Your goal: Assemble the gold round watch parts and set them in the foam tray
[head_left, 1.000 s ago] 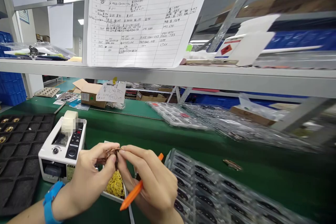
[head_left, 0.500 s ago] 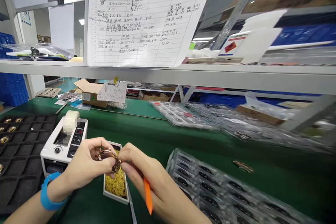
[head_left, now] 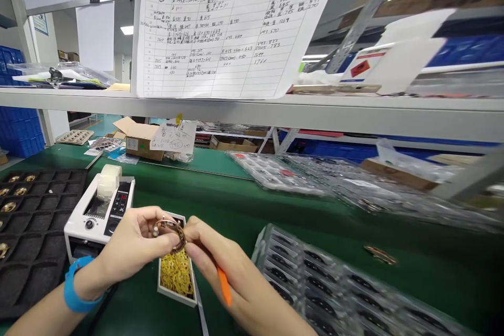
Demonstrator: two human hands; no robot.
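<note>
My left hand (head_left: pixel 137 244) pinches a rose-gold watch case (head_left: pixel 170 227), a round metal ring with small parts sticking out, tilted so its inside shows. My right hand (head_left: pixel 220 262) is closed, thumb and index tips meeting the case's right edge; whatever is between those tips is hidden. An orange pointed tool (head_left: pixel 224 286) is tucked in the right palm, its end sticking out below. Under both hands lies a white box (head_left: pixel 177 294) full of small yellow pieces (head_left: pixel 176 270). A blue band (head_left: pixel 81 286) circles my left wrist.
A white tape dispenser (head_left: pixel 100 210) stands left of the hands, beside a black compartment tray (head_left: pixel 35 226) with several gold parts. Clear plastic trays with dark pieces (head_left: pixel 315 278) lie at right, near a loose rose-gold part (head_left: pixel 380 254). A shelf (head_left: pixel 252 115) with handwritten sheets (head_left: pixel 232 26) crosses above.
The view has shifted slightly, moving the surroundings a little to the right. The watch case is turned somewhat in my left fingers, its ring more visible; both hands keep their grip.
</note>
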